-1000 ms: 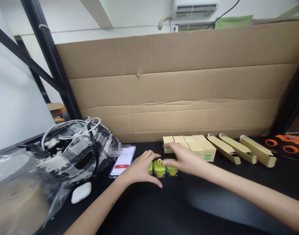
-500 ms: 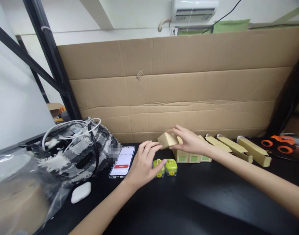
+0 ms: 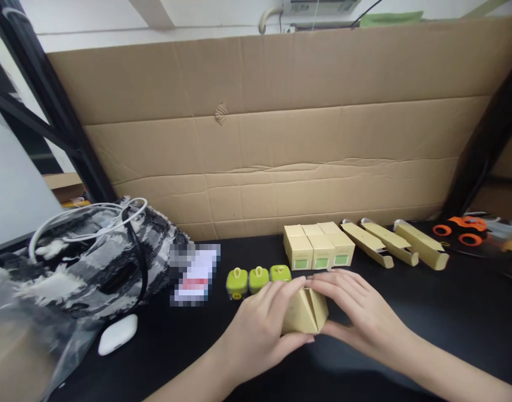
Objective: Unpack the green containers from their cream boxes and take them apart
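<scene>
A small pale-yellow cardboard box is held low over the black table, tilted, with a dark gap along one edge facing me. My left hand is closed around its left side, thumb underneath. On the other side, my right hand grips it, fingers over the top edge and thumb below. Just beyond the hands stand three small green-lidded containers with loops on top: a left one, a middle one and a right one. Farther back sits a block of several closed yellow boxes with green labels.
Three long yellow cartons with open ends lie at the back right, beside an orange-wheeled toy car. At left are a phone, a white earbud case, a frayed bag and clear plastic. A cardboard panel stands behind.
The box has come from near the block of boxes toward me, and my left hand has moved from the green containers onto it. Now both hands hold it. The view has shifted.
</scene>
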A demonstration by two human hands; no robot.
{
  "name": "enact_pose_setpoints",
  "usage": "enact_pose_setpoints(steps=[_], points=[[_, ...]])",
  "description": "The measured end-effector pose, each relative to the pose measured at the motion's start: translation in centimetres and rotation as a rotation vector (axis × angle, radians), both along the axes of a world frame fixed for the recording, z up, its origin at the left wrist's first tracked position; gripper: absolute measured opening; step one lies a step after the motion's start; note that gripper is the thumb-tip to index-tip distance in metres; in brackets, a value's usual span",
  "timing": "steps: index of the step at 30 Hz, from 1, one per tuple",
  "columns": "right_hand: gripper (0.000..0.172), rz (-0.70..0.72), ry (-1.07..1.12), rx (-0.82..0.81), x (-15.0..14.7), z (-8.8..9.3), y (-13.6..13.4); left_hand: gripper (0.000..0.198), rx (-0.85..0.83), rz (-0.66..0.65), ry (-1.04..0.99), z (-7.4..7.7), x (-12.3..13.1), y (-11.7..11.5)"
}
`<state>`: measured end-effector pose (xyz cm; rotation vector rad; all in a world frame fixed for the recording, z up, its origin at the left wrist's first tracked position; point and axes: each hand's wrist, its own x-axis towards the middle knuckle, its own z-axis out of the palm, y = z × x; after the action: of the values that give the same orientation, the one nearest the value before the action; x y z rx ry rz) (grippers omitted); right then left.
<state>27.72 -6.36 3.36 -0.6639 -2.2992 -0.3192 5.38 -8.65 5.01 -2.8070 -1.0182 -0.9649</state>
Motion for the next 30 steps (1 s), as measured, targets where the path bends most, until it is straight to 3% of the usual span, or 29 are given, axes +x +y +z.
enact_pose_setpoints(steps=[3, 7, 11, 16, 19, 22, 26, 30], points=[[0.04, 0.092, 0.103, 0.007, 0.7, 0.7, -0.3, 0.077, 0.005, 0.066, 0.005, 0.2, -0.1, 0.0], [0.01, 0.254, 0.197, -0.231, 1.1, 1.8, -1.0, 0.062, 0.057, 0.069, 0.025, 0.1, -0.3, 0.4], [0.026, 0.284, 0.003, -0.258, 0.8, 2.3, -1.4, 0.034, 0.167, -0.028, 0.009, -0.3, -0.6, 0.8], [0.025, 0.178, -0.255, -0.023, 0.4, 2.1, -1.3, 0.007, 0.317, -0.025, 0.185, -0.2, -0.5, 0.8], [0.022, 0.03, -0.209, 0.061, 0.1, 1.4, -1.0, 0.017, 0.462, -0.023, 0.24, 0.1, 0.0, 0.4], [0.018, 0.007, -0.166, 0.041, -0.1, 0.7, -0.9, 0.024, 0.507, -0.065, 0.274, 0.4, 0.5, -0.1], [0.011, 0.06, 0.063, -0.208, 0.1, 0.7, -0.9, 0.017, 0.306, -0.084, 0.19, 0.4, 0.2, 0.4], [0.009, 0.134, 0.487, -0.617, 0.7, 1.5, 0.1, 0.044, 0.175, -0.093, -0.043, 0.0, -0.8, 1.5]])
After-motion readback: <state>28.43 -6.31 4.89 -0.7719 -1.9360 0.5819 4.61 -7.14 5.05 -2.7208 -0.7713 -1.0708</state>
